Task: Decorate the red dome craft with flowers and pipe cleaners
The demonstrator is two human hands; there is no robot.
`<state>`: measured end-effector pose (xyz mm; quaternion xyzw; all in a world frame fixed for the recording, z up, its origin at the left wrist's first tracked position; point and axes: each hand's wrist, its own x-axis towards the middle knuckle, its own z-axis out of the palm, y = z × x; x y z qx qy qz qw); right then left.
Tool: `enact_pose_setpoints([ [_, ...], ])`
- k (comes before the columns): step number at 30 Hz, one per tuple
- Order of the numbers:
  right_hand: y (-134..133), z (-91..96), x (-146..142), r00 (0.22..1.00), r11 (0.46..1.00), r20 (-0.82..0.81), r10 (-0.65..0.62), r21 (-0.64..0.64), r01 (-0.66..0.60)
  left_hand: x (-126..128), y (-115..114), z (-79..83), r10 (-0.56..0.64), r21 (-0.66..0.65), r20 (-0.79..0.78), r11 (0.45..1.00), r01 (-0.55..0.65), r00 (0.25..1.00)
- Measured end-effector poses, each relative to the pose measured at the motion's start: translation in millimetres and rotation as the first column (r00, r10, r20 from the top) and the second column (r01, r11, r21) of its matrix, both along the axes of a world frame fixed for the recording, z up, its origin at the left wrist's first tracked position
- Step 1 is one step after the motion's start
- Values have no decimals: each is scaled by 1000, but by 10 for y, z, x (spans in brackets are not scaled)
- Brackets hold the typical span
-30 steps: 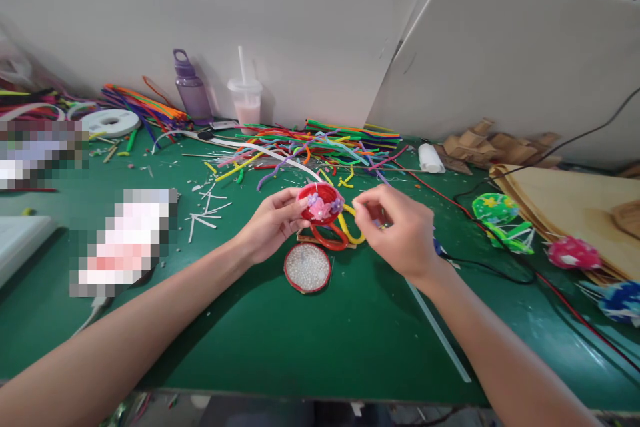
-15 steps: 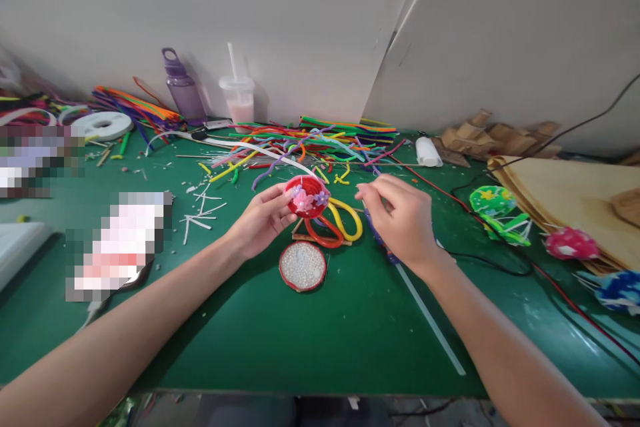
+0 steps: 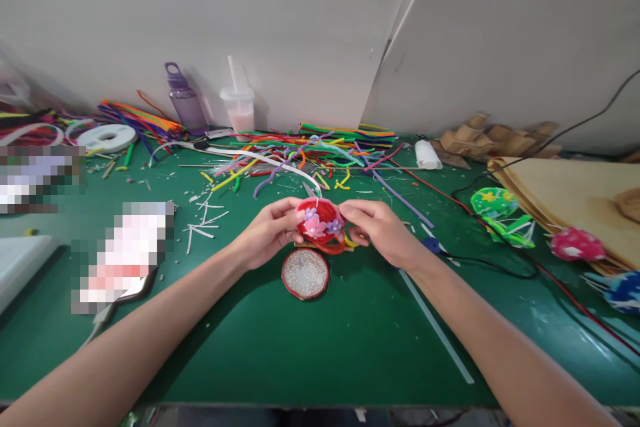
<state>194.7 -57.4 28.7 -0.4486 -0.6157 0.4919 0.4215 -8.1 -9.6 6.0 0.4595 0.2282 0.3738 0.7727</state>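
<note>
My left hand (image 3: 267, 233) pinches the left edge of a small round red piece (image 3: 323, 211) that looks made of fuzzy pipe cleaner. Pink and purple flowers (image 3: 315, 225) with bead centres decorate it. At its right edge, my right hand (image 3: 373, 223) has thumb and fingers closed on the rim. Just below lies a round red-rimmed dish (image 3: 283, 273) filled with small pearly beads (image 3: 307, 271). Scissors with red and yellow handles (image 3: 333, 249) are partly hidden behind the piece and my fingers. A white ribbon (image 3: 280, 163) runs down behind the piece.
Pipe cleaners (image 3: 320, 147) of many colours are heaped at the back. A purple bottle (image 3: 187, 103) and a lidded cup (image 3: 239, 107) stand by the wall. A translucent glue stick (image 3: 437, 327) sticks out below my right forearm. Finished-looking fuzzy pieces (image 3: 577, 243) and cables lie right.
My right hand has come in from the right and down to the red piece, and now grips its edge. My left hand has shifted slightly right and down with the piece.
</note>
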Motion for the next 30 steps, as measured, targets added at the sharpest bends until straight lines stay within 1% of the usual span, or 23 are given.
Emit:
enact_pose_setpoints([
  [3,0,7,14,991,995,-116,62,-66,-70,-8,11,-7,-1,-21,10,1000,1,1000],
  [6,9,-1,37,978,982,-176,109,-131,-133,-18,21,-15,-12,-36,24,999,13,1000],
  [9,22,-19,61,968,973,-212,134,-155,-169,-23,24,-17,0,-46,39,999,2,999],
  [17,20,1,45,977,985,-174,122,-101,-141,-20,3,28,2,-42,43,999,-1,999],
  [21,29,-14,42,977,986,-179,119,-98,-138,-28,2,27,12,-46,37,999,-11,999],
  [24,32,-25,50,980,985,-151,126,-94,-141,-28,-5,18,17,-32,31,999,-16,999],
  [27,26,-11,45,988,990,-125,86,-99,-99,-14,-29,16,22,16,1,1000,-22,1000],
  [30,15,8,22,995,990,-91,27,-136,-39,5,-57,23,31,57,-43,998,-29,999],
])
